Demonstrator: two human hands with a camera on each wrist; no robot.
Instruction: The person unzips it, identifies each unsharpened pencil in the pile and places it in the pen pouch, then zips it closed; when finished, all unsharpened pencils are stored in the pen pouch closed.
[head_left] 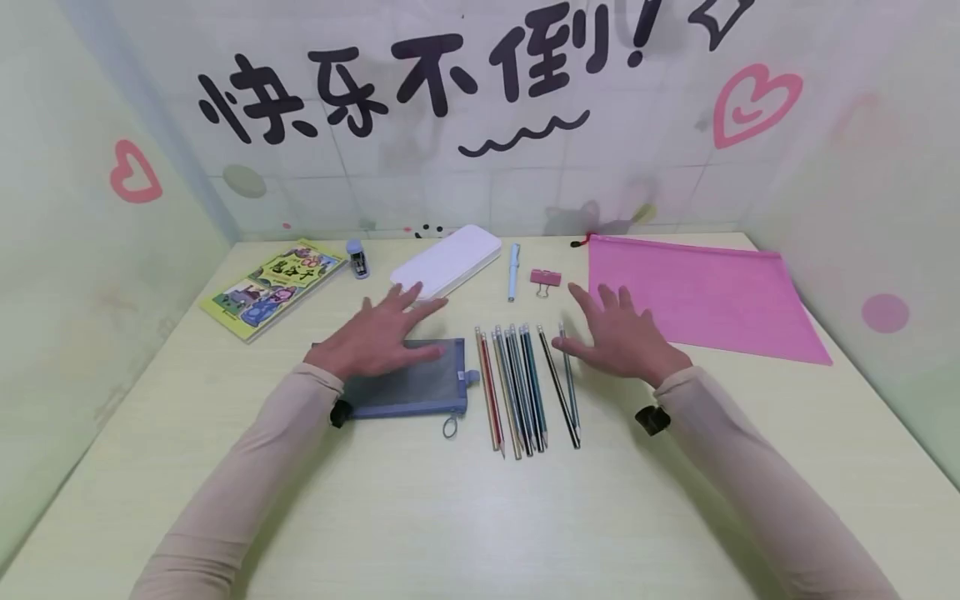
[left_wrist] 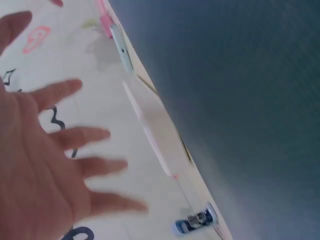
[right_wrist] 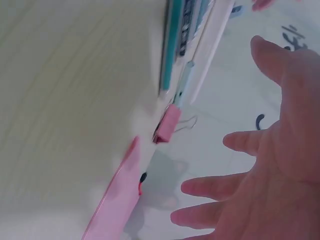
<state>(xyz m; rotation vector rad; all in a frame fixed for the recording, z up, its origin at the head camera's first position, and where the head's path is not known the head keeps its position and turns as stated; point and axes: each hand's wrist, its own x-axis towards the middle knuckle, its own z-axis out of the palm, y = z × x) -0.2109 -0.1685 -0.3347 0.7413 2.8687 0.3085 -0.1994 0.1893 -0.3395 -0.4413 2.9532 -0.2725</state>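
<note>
Hovering empty, fingers spread: left hand [head_left: 382,337], right hand [head_left: 621,340]; one pouch [head_left: 416,385]; perhaps ten overlapping pencils [head_left: 522,392].

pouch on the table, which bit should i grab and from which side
Best guess: pinch the near edge of the pouch, coming in from the person's side with the left hand. It lies flat, and a long blue border along that edge offers something to pinch; the pencils lie close by its right end, so there is less room there.
</note>
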